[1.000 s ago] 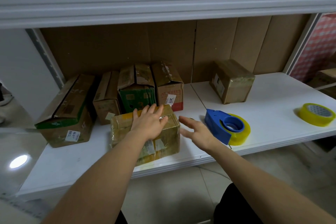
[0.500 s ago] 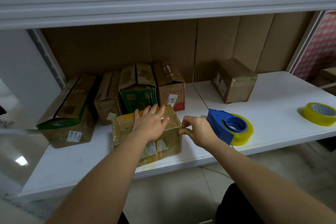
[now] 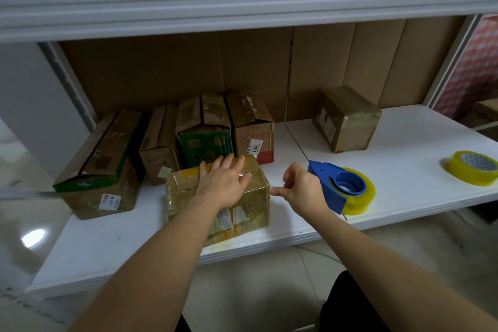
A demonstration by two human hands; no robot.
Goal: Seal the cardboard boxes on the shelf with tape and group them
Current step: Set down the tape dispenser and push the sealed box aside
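Taped cardboard box [image 3: 218, 201] sits near the shelf's [image 3: 404, 197] front edge, and my left hand [image 3: 225, 183] lies flat and open on its top, fingers spread. My right hand [image 3: 303, 190] hovers just beside the box's right side, fingers loosely curled, gripping nothing. Right behind that hand rests the blue tape dispenser [image 3: 338, 187] with its yellow roll. Four more boxes [image 3: 204, 127] stand in a row behind, another box [image 3: 346, 118] apart on the right, and a spare yellow tape roll [image 3: 473, 171] far right.
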